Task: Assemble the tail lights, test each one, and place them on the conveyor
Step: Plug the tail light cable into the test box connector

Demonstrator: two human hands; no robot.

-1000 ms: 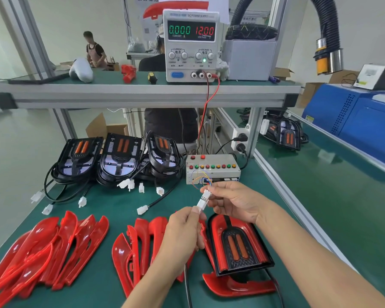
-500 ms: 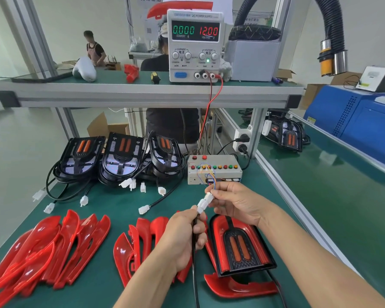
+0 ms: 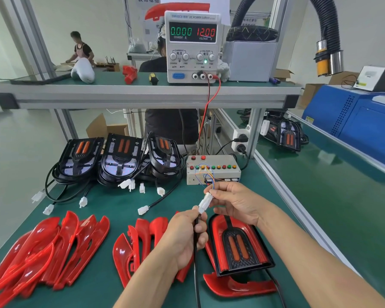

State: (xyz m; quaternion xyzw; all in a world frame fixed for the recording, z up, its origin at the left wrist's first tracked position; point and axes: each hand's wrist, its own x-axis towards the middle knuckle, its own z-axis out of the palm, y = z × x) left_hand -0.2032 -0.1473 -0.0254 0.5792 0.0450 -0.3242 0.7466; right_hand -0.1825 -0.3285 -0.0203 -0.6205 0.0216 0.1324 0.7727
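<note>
Left grip (image 3: 187,236) squeezes the black cable (image 3: 195,252); right grip (image 3: 233,203) pinches the white plug (image 3: 204,203) above the tail light (image 3: 238,245) on the desk (image 3: 111,205).

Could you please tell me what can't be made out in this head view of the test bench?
- Whether the white connectors are fully mated: the left hand and right hand cover their ends.
- Where the black cable runs: cut off by the bottom edge.
- Test box button labels: too small.
- Leftmost red covers: blurred, partly cut off by the left edge.
</note>
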